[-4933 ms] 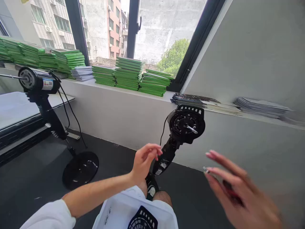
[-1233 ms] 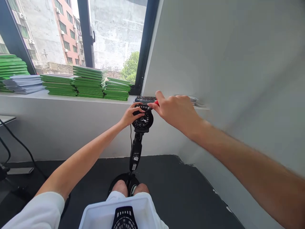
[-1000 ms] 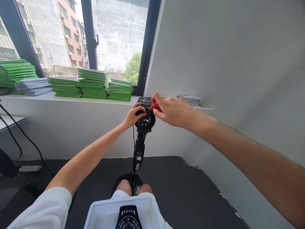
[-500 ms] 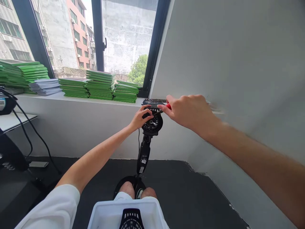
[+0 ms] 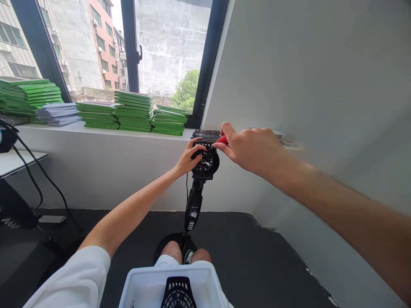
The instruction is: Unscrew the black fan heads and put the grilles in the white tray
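Note:
A black pedestal fan stands in front of me on the floor. Its round head has no front grille, and metal parts show in its middle. My left hand grips the upper left of the fan head, fingers curled over the rim and the thumb bent inward. From the right, my right hand is closed around a red-handled tool. A thin metal end of the tool points at the top of the fan head, close to my left fingertips. What exactly it touches is too small to tell.
On my lap sits a white plastic tub holding a black slotted part. Green stacks and a white stack line the windowsill. Dark flat items lie behind the fan head. Black cables hang at the left.
The red tool is tilted differently, with more of its handle showing. My left fingers have shifted slightly on the fan head. The camera view has moved a little.

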Available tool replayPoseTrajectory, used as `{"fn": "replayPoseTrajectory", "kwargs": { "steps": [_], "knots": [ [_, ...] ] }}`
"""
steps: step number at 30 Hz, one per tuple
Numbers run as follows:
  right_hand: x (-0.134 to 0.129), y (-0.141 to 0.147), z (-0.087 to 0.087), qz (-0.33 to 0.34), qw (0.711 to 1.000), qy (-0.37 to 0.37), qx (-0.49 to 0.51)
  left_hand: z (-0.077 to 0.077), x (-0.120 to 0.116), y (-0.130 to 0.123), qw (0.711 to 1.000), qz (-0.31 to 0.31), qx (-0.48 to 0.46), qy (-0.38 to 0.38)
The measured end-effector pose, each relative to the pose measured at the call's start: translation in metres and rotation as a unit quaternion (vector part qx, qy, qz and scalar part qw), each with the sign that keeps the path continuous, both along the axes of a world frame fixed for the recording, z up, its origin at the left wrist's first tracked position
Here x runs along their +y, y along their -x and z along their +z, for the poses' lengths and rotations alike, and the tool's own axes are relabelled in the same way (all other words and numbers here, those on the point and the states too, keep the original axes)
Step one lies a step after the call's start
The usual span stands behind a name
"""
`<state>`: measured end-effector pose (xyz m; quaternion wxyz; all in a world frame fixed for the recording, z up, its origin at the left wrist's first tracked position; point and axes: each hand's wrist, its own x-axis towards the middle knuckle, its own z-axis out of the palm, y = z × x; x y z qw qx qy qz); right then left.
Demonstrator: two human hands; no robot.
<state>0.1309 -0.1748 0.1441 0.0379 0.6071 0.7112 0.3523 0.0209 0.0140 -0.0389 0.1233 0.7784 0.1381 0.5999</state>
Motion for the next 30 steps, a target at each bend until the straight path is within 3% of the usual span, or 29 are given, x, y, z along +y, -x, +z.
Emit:
{"fn": "replayPoseTrajectory", "kwargs": {
  "steps": [3,9,14,19,24,30],
  "knots": [
    [-0.001,0.001,0.001,-0.026,0.998,-0.047,-0.027,0.000,0.001,-0.002,1.000,0.004,0.001,-0.004],
    [0.003,-0.003,0.001,0.040,0.997,0.054,0.033,-0.001,0.002,0.000,1.000,0.006,0.012,0.002],
    [0.000,0.000,-0.003,-0.024,0.998,-0.053,-0.028,0.000,0.002,-0.002,1.000,0.008,0.008,0.003],
    [0.002,-0.002,-0.001,0.055,0.997,0.040,0.034,0.000,0.003,-0.001,1.000,-0.005,0.004,0.016],
    [0.001,-0.001,0.000,-0.012,0.998,-0.042,-0.041,0.000,0.001,-0.002,1.000,-0.002,0.000,0.008],
    [0.005,0.002,-0.012,0.024,0.999,-0.020,-0.014,0.003,-0.001,-0.001,1.000,0.010,0.014,0.004]
  ]
}}
